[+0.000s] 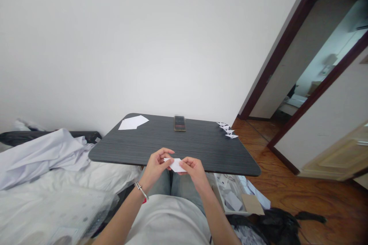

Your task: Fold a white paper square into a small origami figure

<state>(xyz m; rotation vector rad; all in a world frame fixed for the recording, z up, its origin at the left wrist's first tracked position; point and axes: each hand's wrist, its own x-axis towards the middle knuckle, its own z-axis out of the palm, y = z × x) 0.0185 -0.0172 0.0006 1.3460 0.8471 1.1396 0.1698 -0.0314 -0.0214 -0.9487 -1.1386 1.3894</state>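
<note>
A white paper piece (176,165), angular, roughly parallelogram-shaped, sits at 12 o'clock from the wearer's chest, held just above the near edge of the table. Table (207,153): dark wood-grain top, rounded corners. On it, at 11 o'clock, loose white paper sheets (133,122); at 12, a phone (179,123), screen blurred; at 1, a row of small folded paper shapes (227,130) along the right edge. Rumpled white bedding (43,160) lies at 9 o'clock, wooden floor (301,172) at 3, an open doorway (316,65) at 2. A box of paper scraps (230,195) sits at 4 o'clock. Left hand (157,166), silver bangle (140,190) at the wrist, and right hand (195,170) are close together; fingers (169,157) of both pinch the paper narrowly from either end.
</note>
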